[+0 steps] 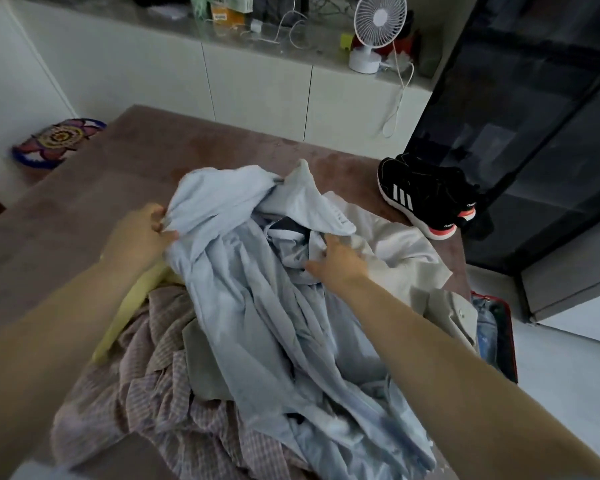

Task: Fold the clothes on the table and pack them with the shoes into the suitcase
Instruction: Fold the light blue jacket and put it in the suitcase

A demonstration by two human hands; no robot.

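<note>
My left hand (142,233) is clenched on a bunched edge of the light blue shirt (257,306), fingers curled tight round the cloth, lifting that corner off the pile. My right hand (340,261) lies further right on the same shirt, thumb stuck out and fingers fairly straight, their tips sunk into the folds near a dark patch of fabric; I cannot tell whether it pinches anything. The shirt spreads from between both hands back towards me, over a pink checked garment (146,393) that lies below my left forearm. A pale yellow garment (129,313) pokes out just under the left wrist. A cream garment (406,251) lies just right of the right hand. Beyond and right of that hand, a pair of black shoes (426,199) stands on the brown surface (118,174); I see three white stripes on the side and small white lettering at the heels that looks like "adidas". Right of my right forearm, down past the surface's edge, the suitcase (503,341) lies open with blue cloth inside.
</note>
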